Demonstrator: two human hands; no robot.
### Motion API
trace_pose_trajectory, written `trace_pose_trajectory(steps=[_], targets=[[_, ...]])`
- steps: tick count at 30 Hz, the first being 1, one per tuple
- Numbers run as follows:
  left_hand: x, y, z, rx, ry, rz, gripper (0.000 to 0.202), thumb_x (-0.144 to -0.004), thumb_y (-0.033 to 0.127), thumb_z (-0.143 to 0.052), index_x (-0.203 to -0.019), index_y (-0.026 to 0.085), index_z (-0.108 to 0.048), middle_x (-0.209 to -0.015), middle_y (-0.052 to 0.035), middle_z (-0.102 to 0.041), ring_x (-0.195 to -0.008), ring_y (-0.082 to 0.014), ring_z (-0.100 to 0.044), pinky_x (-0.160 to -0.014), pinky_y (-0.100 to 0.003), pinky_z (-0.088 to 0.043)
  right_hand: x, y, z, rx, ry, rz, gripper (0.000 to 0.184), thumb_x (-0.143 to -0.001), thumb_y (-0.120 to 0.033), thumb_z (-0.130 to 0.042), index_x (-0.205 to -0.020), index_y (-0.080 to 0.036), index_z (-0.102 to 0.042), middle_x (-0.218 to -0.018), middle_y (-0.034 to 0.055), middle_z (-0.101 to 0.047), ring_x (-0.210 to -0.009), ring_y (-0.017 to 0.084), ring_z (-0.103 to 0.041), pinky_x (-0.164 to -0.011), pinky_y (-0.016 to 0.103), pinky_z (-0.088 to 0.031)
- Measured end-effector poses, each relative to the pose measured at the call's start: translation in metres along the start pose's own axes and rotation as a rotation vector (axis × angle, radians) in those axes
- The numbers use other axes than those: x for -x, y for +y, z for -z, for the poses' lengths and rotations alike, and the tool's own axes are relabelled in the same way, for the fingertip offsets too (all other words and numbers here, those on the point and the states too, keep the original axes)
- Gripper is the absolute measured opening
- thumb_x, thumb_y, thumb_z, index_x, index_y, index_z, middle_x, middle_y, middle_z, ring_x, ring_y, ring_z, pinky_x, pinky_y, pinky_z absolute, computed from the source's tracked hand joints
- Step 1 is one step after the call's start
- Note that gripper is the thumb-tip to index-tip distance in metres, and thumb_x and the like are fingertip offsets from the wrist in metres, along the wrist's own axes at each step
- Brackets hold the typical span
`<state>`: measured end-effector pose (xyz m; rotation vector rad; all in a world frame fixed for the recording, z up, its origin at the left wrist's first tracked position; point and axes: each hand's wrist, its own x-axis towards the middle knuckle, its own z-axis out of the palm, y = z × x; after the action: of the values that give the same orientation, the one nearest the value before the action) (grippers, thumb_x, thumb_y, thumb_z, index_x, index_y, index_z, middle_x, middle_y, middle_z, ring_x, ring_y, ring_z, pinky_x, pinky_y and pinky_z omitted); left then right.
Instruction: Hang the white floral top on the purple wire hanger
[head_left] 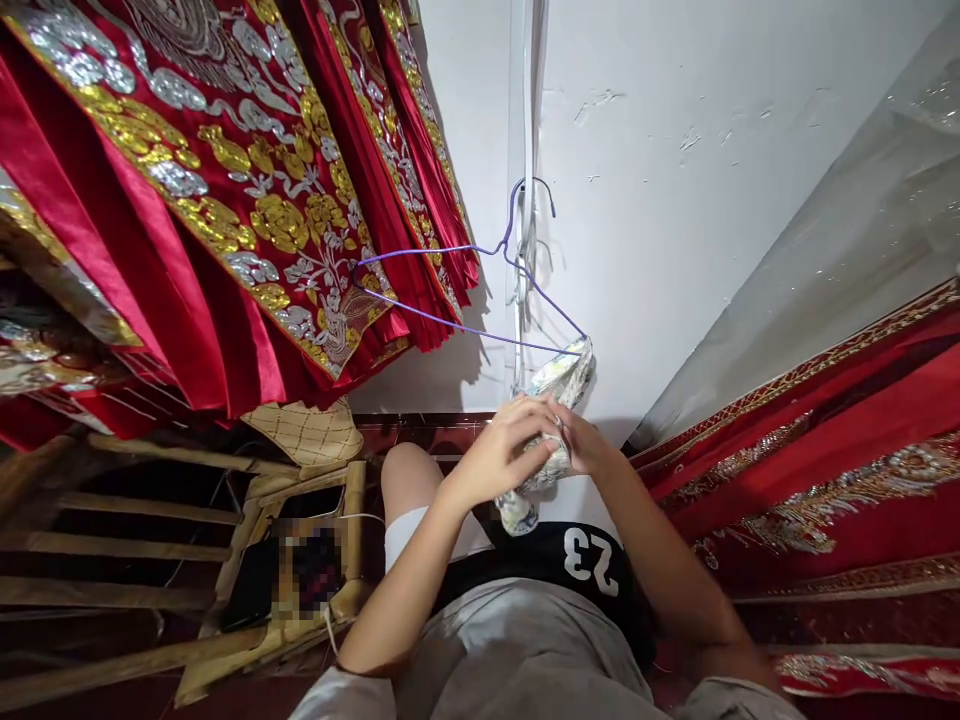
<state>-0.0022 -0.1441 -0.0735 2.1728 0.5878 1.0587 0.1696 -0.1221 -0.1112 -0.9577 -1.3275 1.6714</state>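
Right of the red embroidered garments (pixel 225 200) hangs the purple wire hanger (pixel 480 332), at whose right end your left hand (pixel 495 455) and right hand (pixel 589 450) each keep a closed grip on the patterned cloth (pixel 559 378), apparently mid-fitting; the next move calls for steadying the wire.

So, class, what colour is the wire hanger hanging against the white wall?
The wire hanger is purple, seen best in the head view.

red embroidered skirts (pixel 225 200) up left, bamboo chair (pixel 300 560) below, white wall (pixel 675 200) behind
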Motion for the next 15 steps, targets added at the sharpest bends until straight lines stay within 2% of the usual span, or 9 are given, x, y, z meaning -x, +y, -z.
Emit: trace_pose_trajectory(steps=[2,3,4,6,8,9,12,14,15], targets=[[-0.006,-0.008,0.009,0.049,0.049,0.016,0.023,-0.099,0.038,-0.058,-0.117,0.024,-0.055,-0.130,-0.0139,-0.060,-0.127,-0.0271,-0.055,-0.111,-0.043,-0.043,0.009,-0.017,0.003,0.004,-0.178,-0.085,0.057,-0.078,-0.073,-0.061,-0.099,-0.021,-0.070,-0.085,0.0077,-0.072,-0.081,0.025,-0.068,-0.073,0.037,-0.056],[-0.008,-0.013,0.013,0.077,0.026,0.039,0.031,-0.099,0.041,-0.057,-0.124,0.024,-0.050,-0.133,-0.0147,-0.058,-0.127,-0.0269,-0.056,-0.108,-0.042,-0.045,0.015,-0.025,0.004,0.015,-0.244,-0.117,0.050,-0.074,-0.064,-0.070,-0.097,-0.020,-0.071,-0.085,0.0065,-0.072,-0.080,0.024,-0.068,-0.073,0.036,-0.055],[-0.008,-0.019,0.016,0.097,-0.041,0.068,0.036,-0.100,0.045,-0.054,-0.128,0.024,-0.047,-0.131,-0.0145,-0.060,-0.122,-0.0266,-0.058,-0.103,-0.040,-0.047,0.019,-0.034,0.005,0.057,-0.293,-0.129,0.044,-0.071,-0.055,-0.077,-0.095,-0.019,-0.071,-0.085,0.0053,-0.072,-0.079,0.023,-0.068,-0.073,0.034,-0.055],[-0.003,-0.030,0.022,0.078,-0.270,0.148,0.038,-0.102,0.053,-0.042,-0.115,0.020,-0.056,-0.107,-0.0097,-0.068,-0.098,-0.0246,-0.065,-0.086,-0.035,-0.051,0.025,-0.051,0.007,0.221,-0.341,-0.102,0.030,-0.067,-0.037,-0.080,-0.088,-0.017,-0.072,-0.081,0.0029,-0.072,-0.075,0.020,-0.065,-0.068,0.030,-0.052],[0.008,-0.038,0.029,-0.047,-0.441,0.226,0.043,-0.100,0.056,-0.040,-0.091,0.019,-0.061,-0.079,-0.0043,-0.064,-0.073,-0.0212,-0.060,-0.069,-0.030,-0.047,0.022,-0.065,0.010,0.448,-0.246,0.026,0.014,-0.071,-0.027,-0.072,-0.079,-0.016,-0.072,-0.078,0.0022,-0.071,-0.071,0.017,-0.062,-0.064,0.026,-0.048],[0.014,-0.041,0.034,-0.139,-0.455,0.252,0.041,-0.098,0.053,-0.044,-0.084,0.019,-0.061,-0.073,-0.0031,-0.062,-0.067,-0.0200,-0.057,-0.066,-0.029,-0.044,0.016,-0.070,0.013,0.551,-0.139,0.130,0.011,-0.073,-0.024,-0.067,-0.079,-0.016,-0.072,-0.079,0.0024,-0.071,-0.072,0.017,-0.061,-0.064,0.026,-0.047],[0.030,-0.043,0.059,-0.429,-0.382,0.341,0.022,-0.092,0.037,-0.050,-0.086,0.021,-0.063,-0.073,-0.0045,-0.065,-0.063,-0.0200,-0.054,-0.065,-0.030,-0.039,-0.020,-0.076,0.026,0.683,0.259,0.424,0.039,-0.072,-0.016,-0.058,-0.108,-0.019,-0.073,-0.086,0.0026,-0.071,-0.079,0.019,-0.062,-0.074,0.028,-0.048],[0.036,-0.044,0.080,-0.569,-0.413,0.440,0.019,-0.090,0.027,-0.045,-0.085,0.022,-0.063,-0.074,-0.0066,-0.067,-0.063,-0.0214,-0.056,-0.065,-0.031,-0.037,-0.050,-0.073,0.037,0.704,0.388,0.510,0.053,-0.072,-0.016,-0.054,-0.123,-0.019,-0.069,-0.092,0.0044,-0.072,-0.086,0.021,-0.063,-0.082,0.032,-0.049],[0.038,-0.044,0.091,-0.630,-0.455,0.502,0.018,-0.088,0.024,-0.044,-0.082,0.022,-0.061,-0.074,-0.0072,-0.067,-0.063,-0.0220,-0.056,-0.064,-0.031,-0.036,-0.064,-0.070,0.042,0.723,0.397,0.518,0.053,-0.072,-0.015,-0.052,-0.122,-0.019,-0.069,-0.096,0.0058,-0.073,-0.090,0.022,-0.063,-0.086,0.033,-0.048]])
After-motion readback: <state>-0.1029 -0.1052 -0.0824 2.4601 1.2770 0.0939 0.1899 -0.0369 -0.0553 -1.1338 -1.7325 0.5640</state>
